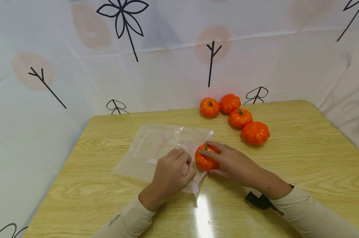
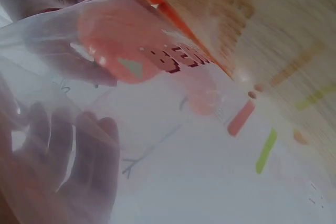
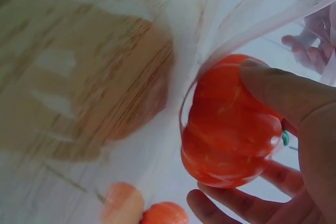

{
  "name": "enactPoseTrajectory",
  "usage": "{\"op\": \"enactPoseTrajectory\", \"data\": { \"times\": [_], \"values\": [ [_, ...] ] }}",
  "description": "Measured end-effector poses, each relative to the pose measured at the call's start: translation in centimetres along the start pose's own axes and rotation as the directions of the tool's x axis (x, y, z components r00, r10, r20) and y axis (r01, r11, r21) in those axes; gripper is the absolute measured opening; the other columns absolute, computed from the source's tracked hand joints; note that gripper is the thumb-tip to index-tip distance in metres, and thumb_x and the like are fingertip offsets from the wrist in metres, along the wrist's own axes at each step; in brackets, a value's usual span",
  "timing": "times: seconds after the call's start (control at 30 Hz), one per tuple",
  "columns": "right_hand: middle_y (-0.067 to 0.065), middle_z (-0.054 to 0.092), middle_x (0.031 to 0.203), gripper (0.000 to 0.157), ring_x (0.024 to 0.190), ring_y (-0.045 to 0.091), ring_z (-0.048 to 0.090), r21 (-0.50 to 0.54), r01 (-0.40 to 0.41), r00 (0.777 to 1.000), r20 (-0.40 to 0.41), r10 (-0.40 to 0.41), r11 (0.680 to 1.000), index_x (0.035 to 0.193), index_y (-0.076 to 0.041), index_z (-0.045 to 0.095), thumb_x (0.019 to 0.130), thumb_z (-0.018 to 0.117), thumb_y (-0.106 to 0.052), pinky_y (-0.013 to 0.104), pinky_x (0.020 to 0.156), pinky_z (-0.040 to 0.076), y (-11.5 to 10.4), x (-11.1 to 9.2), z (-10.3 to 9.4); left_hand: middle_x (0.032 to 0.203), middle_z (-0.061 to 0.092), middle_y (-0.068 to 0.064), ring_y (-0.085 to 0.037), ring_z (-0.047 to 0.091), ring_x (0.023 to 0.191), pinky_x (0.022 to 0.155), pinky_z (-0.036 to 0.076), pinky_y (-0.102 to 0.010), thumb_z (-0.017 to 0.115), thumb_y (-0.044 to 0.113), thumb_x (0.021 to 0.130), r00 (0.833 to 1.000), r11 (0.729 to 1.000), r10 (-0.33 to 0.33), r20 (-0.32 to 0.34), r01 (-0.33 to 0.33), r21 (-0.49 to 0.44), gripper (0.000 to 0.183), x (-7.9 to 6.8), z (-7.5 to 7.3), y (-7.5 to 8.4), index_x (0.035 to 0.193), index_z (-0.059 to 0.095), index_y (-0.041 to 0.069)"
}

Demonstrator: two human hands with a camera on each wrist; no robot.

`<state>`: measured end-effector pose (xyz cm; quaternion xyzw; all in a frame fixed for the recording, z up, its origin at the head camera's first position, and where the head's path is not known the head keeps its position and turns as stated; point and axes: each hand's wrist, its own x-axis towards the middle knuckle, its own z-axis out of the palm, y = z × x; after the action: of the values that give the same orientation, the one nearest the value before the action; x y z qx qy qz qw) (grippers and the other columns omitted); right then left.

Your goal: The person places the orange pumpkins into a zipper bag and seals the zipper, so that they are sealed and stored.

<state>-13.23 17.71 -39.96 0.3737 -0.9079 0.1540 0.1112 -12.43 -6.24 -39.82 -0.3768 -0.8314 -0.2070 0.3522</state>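
Note:
A clear plastic bag (image 1: 146, 148) with a pinkish strip along its mouth lies on the table, its mouth towards the right. My left hand (image 1: 173, 170) has curled fingers and pinches the bag's film near the mouth. At that mouth my right hand (image 1: 235, 163) holds a small orange toy pumpkin (image 1: 203, 162) with a green stem, thumb on one side and fingers on the other. The right wrist view shows the pumpkin (image 3: 231, 124) against the bag's edge. Through printed film, the left wrist view shows the pumpkin (image 2: 113, 45) blurred; how deep it sits inside is unclear.
Several more orange pumpkins (image 1: 255, 133) stand in a loose row at the back right of the wooden table (image 1: 301, 145). A white cloth (image 1: 167, 79) with plant drawings hangs behind the table. A black strap (image 1: 258, 200) hangs by the right wrist.

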Motion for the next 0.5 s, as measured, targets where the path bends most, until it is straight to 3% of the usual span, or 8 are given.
{"op": "enactPoseTrajectory", "data": {
  "times": [0.2, 0.5],
  "values": [
    [0.017, 0.048, 0.143, 0.061, 0.121, 0.036, 0.059, 0.017, -0.002, 1.000, -0.031, 0.003, 1.000, 0.135, -0.018, 0.060, 0.079, 0.084, -0.024, 0.045, 0.089, 0.057, -0.15, 0.14, 0.11, 0.073, 0.059, 0.004, -0.009, 0.055, 0.065, 0.054, 0.046, -0.015, 0.063, 0.012, 0.075, 0.998, 0.997, 0.070, 0.003, -0.070, -0.020, 0.004, 0.12, 0.10, 0.03, 0.075, 0.060, 0.014],
    [0.017, 0.052, 0.139, 0.059, 0.121, 0.035, 0.060, 0.007, 0.009, 0.999, -0.031, -0.009, 1.000, 0.131, -0.017, 0.060, 0.078, 0.085, -0.022, 0.044, 0.090, 0.057, -0.16, 0.22, 0.28, 0.071, 0.057, 0.007, -0.006, 0.048, 0.061, 0.052, 0.039, -0.011, 0.066, 0.012, 0.076, 0.995, 0.995, 0.092, 0.029, -0.090, -0.048, 0.007, 0.09, 0.09, 0.49, 0.075, 0.060, 0.015]
  ]
}}
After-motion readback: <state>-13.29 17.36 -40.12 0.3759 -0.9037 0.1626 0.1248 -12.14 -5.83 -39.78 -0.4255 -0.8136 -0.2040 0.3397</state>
